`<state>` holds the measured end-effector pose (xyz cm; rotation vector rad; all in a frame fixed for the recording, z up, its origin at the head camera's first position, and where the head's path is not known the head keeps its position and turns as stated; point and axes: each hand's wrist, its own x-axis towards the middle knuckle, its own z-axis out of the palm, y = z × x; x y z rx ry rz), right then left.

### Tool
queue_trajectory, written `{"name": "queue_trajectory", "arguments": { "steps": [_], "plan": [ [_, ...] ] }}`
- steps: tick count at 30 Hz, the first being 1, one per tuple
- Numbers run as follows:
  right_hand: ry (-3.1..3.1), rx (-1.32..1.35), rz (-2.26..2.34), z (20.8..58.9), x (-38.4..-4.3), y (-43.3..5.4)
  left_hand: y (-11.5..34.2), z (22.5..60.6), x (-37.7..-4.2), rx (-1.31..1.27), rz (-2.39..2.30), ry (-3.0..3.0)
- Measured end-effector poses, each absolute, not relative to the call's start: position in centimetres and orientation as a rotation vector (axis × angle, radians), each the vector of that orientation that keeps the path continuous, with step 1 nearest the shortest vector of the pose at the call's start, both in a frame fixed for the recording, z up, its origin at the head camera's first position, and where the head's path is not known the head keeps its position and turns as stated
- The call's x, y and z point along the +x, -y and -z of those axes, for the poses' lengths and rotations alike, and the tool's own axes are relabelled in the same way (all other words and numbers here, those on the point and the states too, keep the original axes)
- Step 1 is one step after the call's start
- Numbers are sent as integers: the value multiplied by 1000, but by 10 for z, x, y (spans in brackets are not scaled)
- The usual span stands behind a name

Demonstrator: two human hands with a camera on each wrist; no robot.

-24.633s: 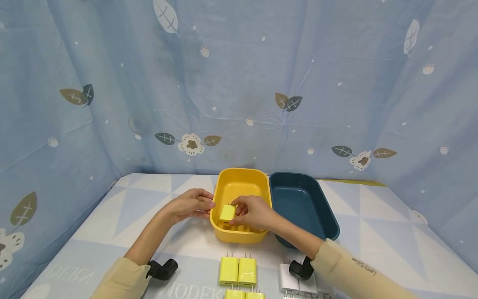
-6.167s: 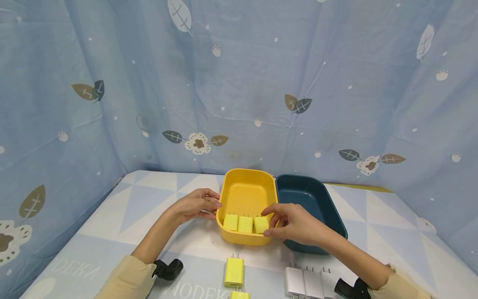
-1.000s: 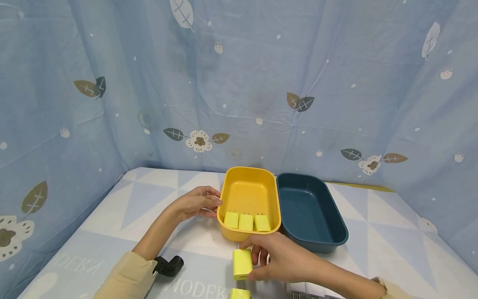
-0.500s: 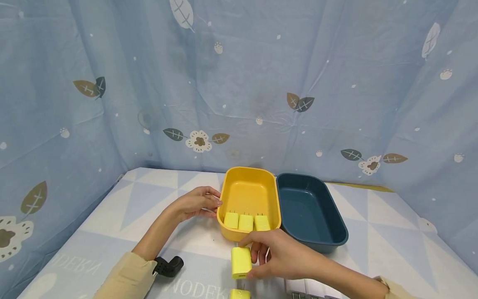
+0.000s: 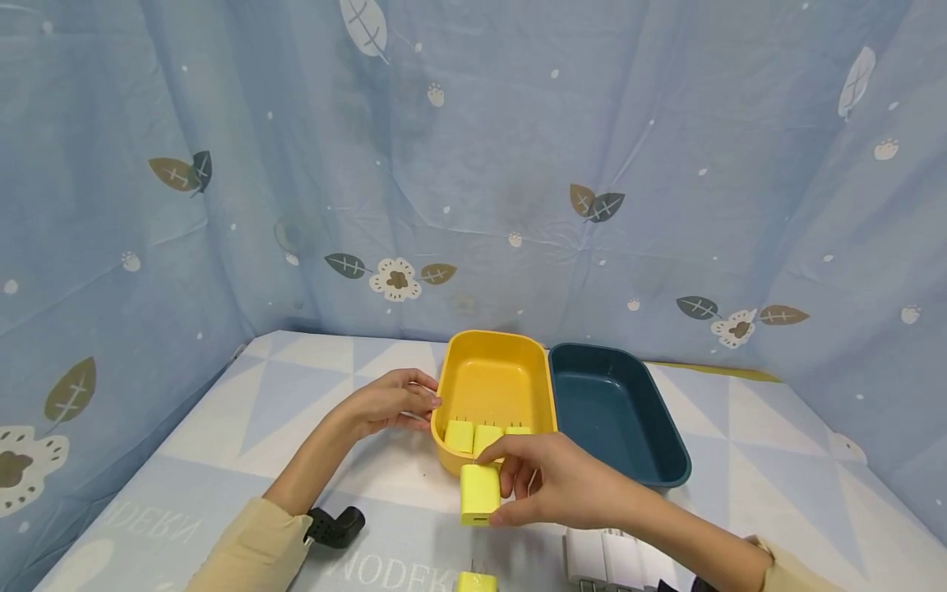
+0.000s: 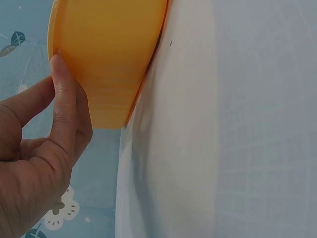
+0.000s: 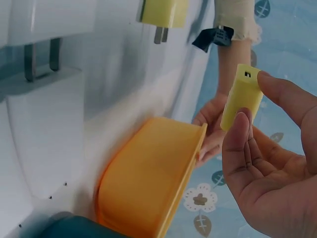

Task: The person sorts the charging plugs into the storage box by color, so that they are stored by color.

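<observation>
My right hand pinches a yellow USB wall charger between thumb and fingers, close in front of the yellow bin. In the right wrist view the charger shows its port end up by the thumb. My left hand holds the yellow bin's left rim; in the left wrist view its fingertips lie right at the rim. Inside the bin, three yellow chargers stand in a row along the near wall, prongs up, partly hidden by my right hand. Another yellow charger lies at the bottom edge.
A dark blue bin stands against the right side of the yellow one. Several white chargers lie on the table at the front right, partly covered by the right arm. A patterned blue curtain hangs behind.
The right hand has lifted the yellow charger off the table and moved it towards the yellow bin. The left hand stays at the rim. Earlier, chargers were set into the bin one by one.
</observation>
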<state>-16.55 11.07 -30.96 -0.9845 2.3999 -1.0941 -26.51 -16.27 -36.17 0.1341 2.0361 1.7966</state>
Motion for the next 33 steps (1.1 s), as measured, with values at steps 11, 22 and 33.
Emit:
{"name": "queue_trajectory", "arguments": {
  "steps": [11, 22, 33],
  "plan": [
    [-2524, -1007, 1087, 301, -185, -111, 163, 364, -265, 137, -1797, -2046],
    [-2593, -980, 1024, 302, -214, -101, 164, 362, -265, 153, -1800, -2022],
    [-2604, -837, 1043, 310, -246, -94, 164, 363, -266, 146, -1804, -2006]
  ]
}}
